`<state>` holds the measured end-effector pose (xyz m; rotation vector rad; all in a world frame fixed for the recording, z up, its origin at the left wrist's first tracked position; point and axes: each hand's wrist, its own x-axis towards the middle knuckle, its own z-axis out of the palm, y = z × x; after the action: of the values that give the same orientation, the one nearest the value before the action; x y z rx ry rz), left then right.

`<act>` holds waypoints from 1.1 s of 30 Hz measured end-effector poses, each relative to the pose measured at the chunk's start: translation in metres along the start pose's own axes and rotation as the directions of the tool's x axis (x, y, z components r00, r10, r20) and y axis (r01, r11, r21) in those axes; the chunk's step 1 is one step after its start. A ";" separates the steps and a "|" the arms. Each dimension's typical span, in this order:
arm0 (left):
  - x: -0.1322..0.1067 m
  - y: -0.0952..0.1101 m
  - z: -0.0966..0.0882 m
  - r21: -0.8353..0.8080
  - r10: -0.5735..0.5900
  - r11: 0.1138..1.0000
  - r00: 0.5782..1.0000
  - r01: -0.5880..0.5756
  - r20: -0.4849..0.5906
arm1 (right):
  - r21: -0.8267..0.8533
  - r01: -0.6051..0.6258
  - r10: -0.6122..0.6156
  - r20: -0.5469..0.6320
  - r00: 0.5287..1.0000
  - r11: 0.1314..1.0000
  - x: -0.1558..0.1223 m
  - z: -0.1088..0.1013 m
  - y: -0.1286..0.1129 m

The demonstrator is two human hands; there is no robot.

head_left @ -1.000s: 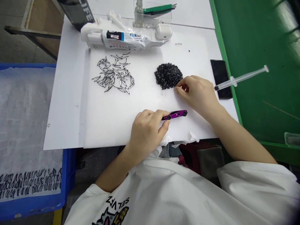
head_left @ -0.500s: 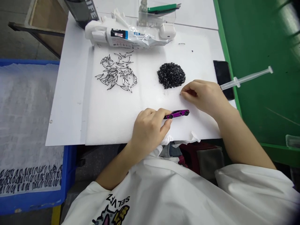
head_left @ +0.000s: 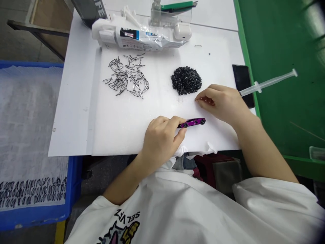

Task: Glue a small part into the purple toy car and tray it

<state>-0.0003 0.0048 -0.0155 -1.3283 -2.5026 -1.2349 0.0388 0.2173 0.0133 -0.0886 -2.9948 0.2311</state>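
Observation:
A small purple toy car [head_left: 194, 122] with black wheels is pinched at one end by my left hand [head_left: 162, 137], thumb below and fingers above. My right hand [head_left: 223, 101] is closed in a pinch low over the white foam sheet [head_left: 122, 132]. Whatever lies between its fingertips is too small to make out. Just beyond those fingertips sits a heap of tiny black parts [head_left: 186, 80]. Thin black leaf-shaped frames [head_left: 127, 76] are spread loosely on the left half of the sheet.
A white tube [head_left: 147, 38], a white earbud case [head_left: 182, 31] and a clear box [head_left: 171, 17] with green tweezers [head_left: 177, 5] line the back. On the right, a syringe [head_left: 269, 83] overlaps a dark phone [head_left: 243, 79]. A blue crate [head_left: 73, 183] stands at left.
Both hands stay almost where they were, the left still on the toy car. A dark speck seen at the right fingertips before is hardly visible now. The view has shifted slightly.

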 end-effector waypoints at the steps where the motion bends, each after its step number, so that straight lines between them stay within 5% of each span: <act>1: 0.000 0.000 0.000 -0.001 -0.002 1.000 1.000 0.002 0.000 | -0.011 0.009 -0.009 -0.031 0.999 1.000 -0.003 -0.002 -0.004; 3: 0.000 0.000 0.000 -0.004 -0.006 1.000 1.000 0.006 0.003 | -0.007 0.083 -0.083 -0.158 0.984 0.997 -0.011 -0.007 -0.015; 7: 0.000 -0.001 0.000 -0.014 -0.005 1.000 1.000 0.005 0.014 | -0.077 0.307 -0.313 -0.356 0.881 0.949 -0.034 -0.008 -0.034; 17: 0.000 0.000 0.000 0.004 -0.008 1.000 1.000 0.008 0.012 | -0.220 0.382 -0.438 -0.343 0.831 0.898 -0.042 0.006 -0.036; 23: 0.000 0.000 0.000 0.003 -0.012 1.000 1.000 0.012 0.014 | -0.206 0.467 -0.510 -0.403 0.760 0.860 -0.041 0.008 -0.033; 33: 0.000 0.000 0.000 0.003 -0.019 1.000 1.000 0.019 0.017 | -0.245 0.479 -0.538 -0.425 0.728 0.843 -0.040 0.011 -0.036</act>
<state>0.0002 0.0048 -0.0157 -1.3234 -2.5337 -1.2287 0.0750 0.1769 0.0031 0.5821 -2.4044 -0.0351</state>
